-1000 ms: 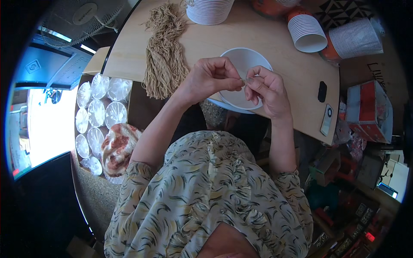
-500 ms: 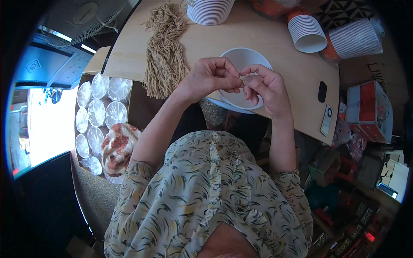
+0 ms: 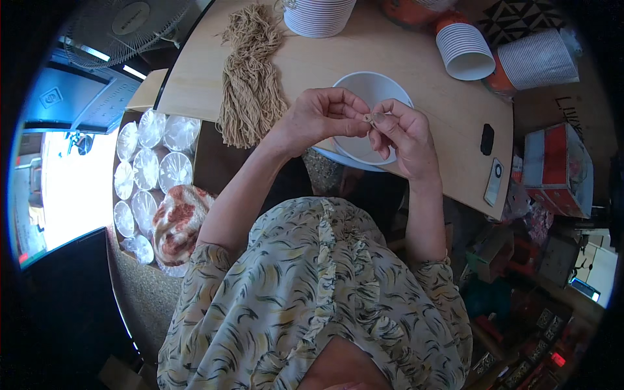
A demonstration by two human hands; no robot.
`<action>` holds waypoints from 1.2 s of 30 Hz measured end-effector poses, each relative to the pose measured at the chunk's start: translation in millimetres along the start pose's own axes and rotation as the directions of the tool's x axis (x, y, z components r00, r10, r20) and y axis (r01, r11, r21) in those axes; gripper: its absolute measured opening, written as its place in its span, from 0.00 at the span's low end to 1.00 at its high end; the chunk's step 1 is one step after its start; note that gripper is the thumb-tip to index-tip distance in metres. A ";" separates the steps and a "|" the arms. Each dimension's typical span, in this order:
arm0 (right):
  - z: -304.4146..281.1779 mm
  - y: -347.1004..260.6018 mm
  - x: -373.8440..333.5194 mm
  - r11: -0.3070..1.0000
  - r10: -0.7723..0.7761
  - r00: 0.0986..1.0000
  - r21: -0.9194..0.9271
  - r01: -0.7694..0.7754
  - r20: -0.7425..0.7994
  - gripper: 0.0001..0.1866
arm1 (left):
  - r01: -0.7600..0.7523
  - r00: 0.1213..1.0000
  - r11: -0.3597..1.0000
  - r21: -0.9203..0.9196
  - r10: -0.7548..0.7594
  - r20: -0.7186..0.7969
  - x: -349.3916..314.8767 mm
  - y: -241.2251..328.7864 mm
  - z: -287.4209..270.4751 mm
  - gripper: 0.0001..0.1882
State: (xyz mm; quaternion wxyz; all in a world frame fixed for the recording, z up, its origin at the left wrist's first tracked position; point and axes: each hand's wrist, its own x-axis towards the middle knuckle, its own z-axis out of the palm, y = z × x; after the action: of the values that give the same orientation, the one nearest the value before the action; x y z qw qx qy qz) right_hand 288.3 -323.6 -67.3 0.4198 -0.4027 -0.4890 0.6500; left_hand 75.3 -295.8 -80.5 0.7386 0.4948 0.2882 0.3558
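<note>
My left hand (image 3: 324, 118) and my right hand (image 3: 408, 135) meet over a white bowl (image 3: 369, 83) near the table's front edge. Thumb and fingertips of both are pinched together on a tiny beige bit (image 3: 368, 118). It resembles a scrap of cord, but is too small to tell for sure. The hands hide much of the bowl's inside. To the left of my left hand lies a thick bundle of tan cord (image 3: 250, 91), which hangs over the table edge.
Stacked white paper tubs (image 3: 318, 14) stand at the far side, with more stacks (image 3: 465, 52) on the right. A black object (image 3: 487, 139) and a phone-like slab (image 3: 494, 181) lie near the right edge. Left of me, a carton holds plastic-wrapped tubs (image 3: 146, 170) and a red-white cloth (image 3: 181, 224).
Both hands stay over the bowl, with only a slight shift of the fingers. The beige bit shows a little more between the fingertips now.
</note>
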 end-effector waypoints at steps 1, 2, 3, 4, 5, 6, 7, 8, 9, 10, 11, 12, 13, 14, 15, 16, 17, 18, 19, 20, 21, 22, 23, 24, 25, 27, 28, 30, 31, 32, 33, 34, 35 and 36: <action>-0.4 -0.1 -0.1 1.000 -0.001 1.000 -0.001 0.001 0.000 0.10 | -0.007 1.000 1.000 -0.001 0.007 -0.005 0.0 0.4 0.5 0.14; -1.1 0.1 -0.2 1.000 0.000 1.000 -0.001 0.001 0.005 0.11 | -0.013 1.000 1.000 -0.002 0.013 -0.010 0.0 0.6 0.9 0.13; -1.5 0.2 -0.4 1.000 0.000 1.000 -0.002 0.000 0.010 0.11 | -0.014 1.000 1.000 -0.002 0.014 -0.009 0.0 -0.2 0.9 0.13; -1.2 -0.5 -0.7 1.000 0.000 1.000 -0.002 0.000 0.010 0.11 | -0.024 1.000 1.000 -0.007 0.024 -0.010 -0.1 -1.8 0.5 0.12; -0.6 -1.6 -1.2 1.000 -0.001 1.000 0.001 0.001 0.013 0.11 | -0.034 0.999 0.999 -0.011 0.034 -0.011 -0.1 -3.2 0.1 0.11; -0.2 -2.1 -1.8 1.000 -0.001 1.000 0.004 0.001 0.015 0.11 | -0.034 0.999 0.999 -0.012 0.034 -0.011 -0.1 -4.1 -0.5 0.11; -0.2 -1.9 -1.9 1.000 -0.002 1.000 0.004 0.002 0.015 0.11 | -0.035 0.999 0.999 -0.015 0.035 -0.016 0.5 -4.5 -1.3 0.10; -0.3 -1.1 -2.1 1.000 -0.008 1.000 0.003 0.008 0.018 0.10 | -0.036 0.999 0.999 -0.018 0.035 -0.020 0.8 -4.5 -1.8 0.09; -0.4 -0.5 -2.2 1.000 -0.013 1.000 0.001 0.013 0.022 0.10 | -0.035 0.999 0.999 -0.018 0.035 -0.020 0.9 -4.3 -1.5 0.09; -0.5 0.1 -2.4 1.000 -0.014 1.000 0.001 0.014 0.022 0.10 | -0.043 0.999 0.999 -0.033 0.042 -0.033 0.7 -4.4 -0.9 0.09; -0.5 0.6 -2.7 1.000 -0.022 0.999 -0.012 0.023 0.023 0.10 | -0.051 0.998 0.998 -0.048 0.049 -0.045 0.5 -4.5 -0.3 0.08; -0.5 0.9 -3.0 0.999 -0.031 0.999 -0.025 0.032 0.024 0.10 | -0.051 0.998 0.998 -0.047 0.049 -0.045 -0.1 -4.1 -0.2 0.08; -0.7 -0.2 -3.4 0.999 -0.031 0.999 -0.025 0.032 0.023 0.10 | -0.054 0.998 0.998 -0.036 0.053 -0.043 -0.5 -3.3 -0.1 0.08; -0.8 -2.6 -3.8 1.000 -0.021 1.000 -0.016 0.022 0.009 0.11 | -0.057 0.998 0.998 -0.024 0.056 -0.041 -0.7 -2.9 0.1 0.07; -0.8 -5.1 -4.3 1.000 -0.011 1.000 -0.007 0.011 -0.006 0.12 | -0.057 0.998 0.998 -0.024 0.056 -0.040 -0.5 -2.9 0.3 0.07; -0.6 -7.0 -4.4 1.000 -0.012 1.000 -0.007 0.011 -0.006 0.12 | -0.061 0.998 0.998 -0.022 0.060 -0.034 -0.7 -3.0 0.4 0.07; -0.3 -9.0 -4.6 1.000 -0.003 1.000 -0.013 0.003 -0.018 0.12 | -0.065 0.998 0.998 -0.020 0.065 -0.027 -0.9 -3.0 0.5 0.07; 0.1 -10.7 -4.7 1.000 0.005 1.000 -0.020 -0.005 -0.031 0.13 | -0.065 0.998 0.998 -0.019 0.065 -0.028 -1.4 -2.8 0.8 0.07; 0.9 -12.1 -4.7 1.000 0.004 1.000 -0.020 -0.005 -0.031 0.13 | -0.072 0.997 0.997 -0.006 0.072 -0.030 -1.9 -2.3 1.3 0.07; 2.1 -13.1 -4.6 0.999 0.007 1.000 -0.044 -0.007 -0.020 0.12 | -0.079 0.996 0.997 0.008 0.080 -0.032 -2.2 -2.1 1.6 0.07; 3.0 -13.5 -4.5 0.998 0.009 1.000 -0.068 -0.010 -0.008 0.12 | -0.079 0.996 0.997 0.008 0.080 -0.032 -2.1 -2.7 1.4 0.07; 2.6 -12.6 -4.3 0.998 0.008 1.000 -0.069 -0.009 -0.010 0.12 | -0.089 0.996 0.996 0.022 0.090 -0.019 -1.3 -3.6 1.4 0.07; 1.7 -10.2 -3.7 0.996 -0.002 1.000 -0.093 0.003 0.014 0.11 | -0.100 0.995 0.994 0.036 0.100 -0.006 -0.8 -3.9 1.5 0.07; 0.8 -8.2 -3.2 0.993 -0.012 0.999 -0.117 0.016 0.038 0.10 | -0.100 0.995 0.994 0.036 0.100 -0.005 -0.6 -2.9 2.1 0.07; -0.4 -6.0 -3.0 0.993 -0.011 0.999 -0.117 0.016 0.038 0.10 | -0.107 0.994 0.993 0.049 0.107 0.007 -0.9 -1.8 2.4 0.07; -2.6 -3.0 -3.0 0.996 -0.025 0.998 -0.083 0.030 0.055 0.09 | -0.115 0.993 0.992 0.061 0.114 0.018 -1.2 -1.5 2.4 0.07; -1.9 -3.1 -3.0 0.996 -0.025 0.998 -0.083 0.030 0.056 0.09 | -0.112 0.994 0.992 0.064 0.111 0.014 -1.5 -1.3 1.9 0.07; -0.5 -3.4 -3.3 0.997 -0.028 0.999 -0.067 0.030 0.027 0.09 | -0.109 0.994 0.992 0.066 0.109 0.009 -2.5 -0.6 0.7 0.06; -1.2 -3.6 -3.5 0.997 -0.028 0.999 -0.068 0.030 0.025 0.09 | -0.091 0.996 0.995 0.031 0.091 -0.013 -2.6 -0.2 1.0 0.06; -2.1 -3.8 -3.6 0.999 -0.034 0.999 -0.027 0.034 -0.018 0.09 | -0.073 0.997 0.997 -0.004 0.072 -0.034 -2.4 0.4 1.3 0.06; -3.2 -4.4 -3.9 0.999 -0.039 0.997 0.014 0.040 -0.062 0.10 | -0.073 0.997 0.997 -0.005 0.073 -0.032 -1.9 0.9 1.5 0.06; -4.5 -4.7 -4.1 0.999 -0.038 0.997 0.015 0.039 -0.060 0.10 | -0.064 0.997 0.998 -0.002 0.064 -0.033 -2.7 1.4 1.0 0.06; -7.0 -6.0 -4.7 1.000 -0.030 0.998 -0.006 0.030 -0.059 0.10 | -0.056 0.998 0.998 0.001 0.056 -0.033 -3.3 2.0 0.6 0.06; -8.0 -7.3 -4.9 0.999 -0.022 0.998 -0.027 0.021 -0.058 0.11 | -0.055 0.998 0.998 0.002 0.055 -0.035 -3.6 2.6 0.4 0.06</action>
State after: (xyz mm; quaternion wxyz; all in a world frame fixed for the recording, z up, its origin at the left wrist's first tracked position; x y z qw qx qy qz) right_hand 298.4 -324.6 -61.2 0.4355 -0.4218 -0.4894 0.6269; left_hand 72.8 -298.3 -77.7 0.7231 0.4968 0.2874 0.3844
